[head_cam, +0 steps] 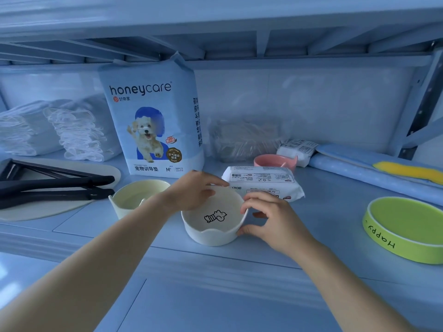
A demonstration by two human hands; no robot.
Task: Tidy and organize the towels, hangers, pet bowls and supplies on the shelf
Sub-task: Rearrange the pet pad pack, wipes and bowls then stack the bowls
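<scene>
Open shelf [215, 295] before the white bowl [211, 238]; cream bowl [134, 195] close left, wipes pack [261, 178] close behind.

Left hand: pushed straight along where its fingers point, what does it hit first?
The left hand grips the far rim of the white bowl, fingers pointing right and slightly away. Straight on, it likely meets the wet wipes pack first; the gap's depth is unclear.

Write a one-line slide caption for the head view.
The left hand and right hand grip a white pet bowl on the shelf, cream bowl beside it, wipes pack behind.
</scene>
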